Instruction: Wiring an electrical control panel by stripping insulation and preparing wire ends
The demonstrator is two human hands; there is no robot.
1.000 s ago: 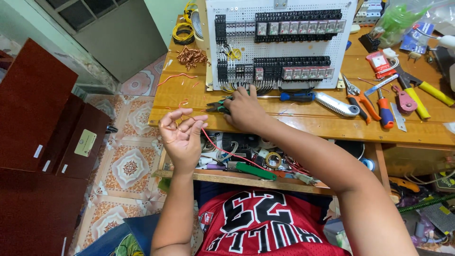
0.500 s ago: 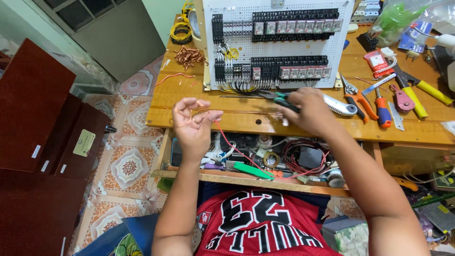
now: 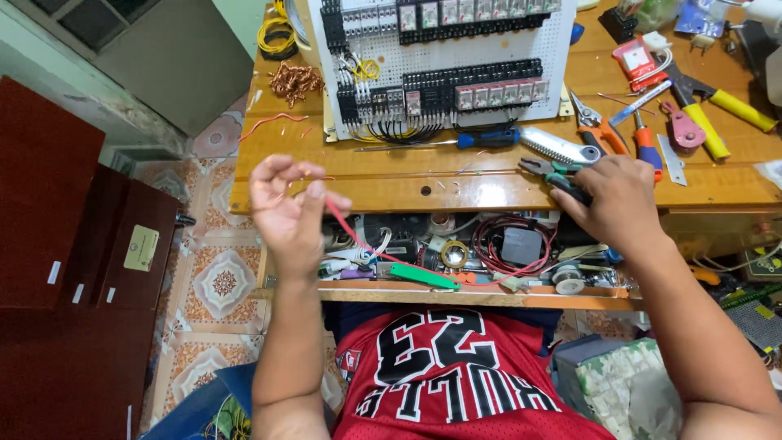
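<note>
At the far left stands a dark red cabinet (image 3: 73,244), well apart from the work. My left hand (image 3: 289,208) is raised before the wooden bench (image 3: 391,183), fingers pinched narrowly on a red wire (image 3: 358,243) that runs down into the open drawer (image 3: 456,295) under the bench top. That drawer holds a green-handled tool (image 3: 422,276), coiled red cable (image 3: 493,244), a tape roll (image 3: 454,254) and assorted small parts. Above, a white panel (image 3: 444,61) of relays lies on the bench, a blue screwdriver (image 3: 476,140) just beside its lower edge. My right hand (image 3: 617,200) is closed on green-handled pliers (image 3: 554,173) at the bench edge. Further right lie assorted hand tools (image 3: 692,122).
</note>
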